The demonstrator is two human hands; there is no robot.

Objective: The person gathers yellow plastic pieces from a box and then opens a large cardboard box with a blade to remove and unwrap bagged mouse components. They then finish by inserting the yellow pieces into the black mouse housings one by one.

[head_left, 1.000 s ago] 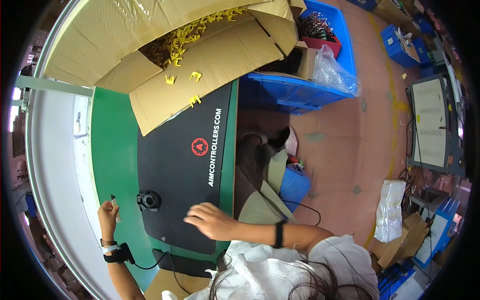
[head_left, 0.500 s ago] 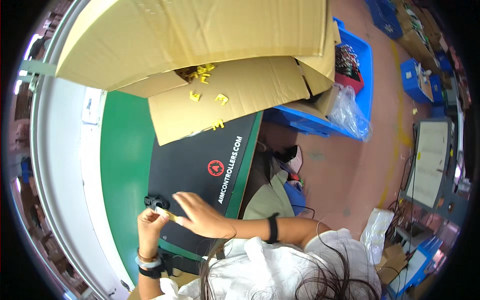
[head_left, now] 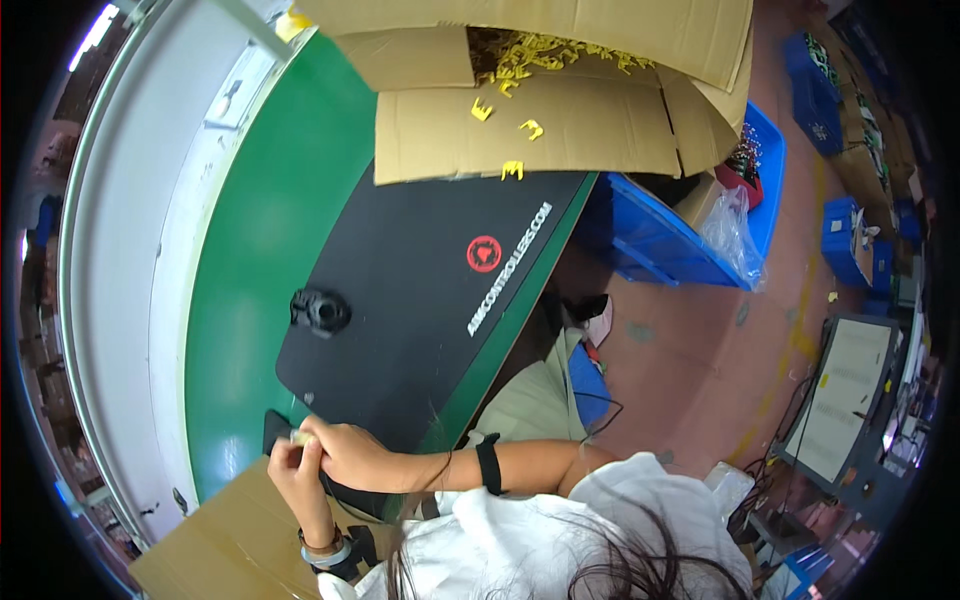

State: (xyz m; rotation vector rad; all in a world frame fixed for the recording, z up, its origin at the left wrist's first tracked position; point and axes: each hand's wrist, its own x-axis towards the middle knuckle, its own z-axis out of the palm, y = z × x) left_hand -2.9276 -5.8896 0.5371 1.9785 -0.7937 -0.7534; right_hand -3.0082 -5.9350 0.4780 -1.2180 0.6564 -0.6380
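Note:
Low on the left of the view, my two hands meet over a small yellow piece (head_left: 301, 437), mostly covered by fingers. My left hand (head_left: 293, 478) is closed on it in a pinch. My right hand (head_left: 350, 458) is closed at the same piece, with its fingertips against those of the left. Just beyond the hands lies a dark flat object (head_left: 277, 430). A round black device (head_left: 321, 312) rests on the black mat (head_left: 400, 330). Yellow clip-like plastic pieces (head_left: 482, 110) lie on the flap of the open cardboard box (head_left: 600, 120), with many more inside it.
The mat lies on a green table (head_left: 240, 290) against a white wall panel. Another cardboard box (head_left: 215, 530) stands below my left hand. To the right are a blue bin (head_left: 650, 240) with a plastic bag, and farther off a grey cabinet-like unit (head_left: 845, 390).
My right hand has gone from spread fingers to closing at the yellow piece beside my left hand. Both hands have moved toward me, away from the black device. The view has shifted.

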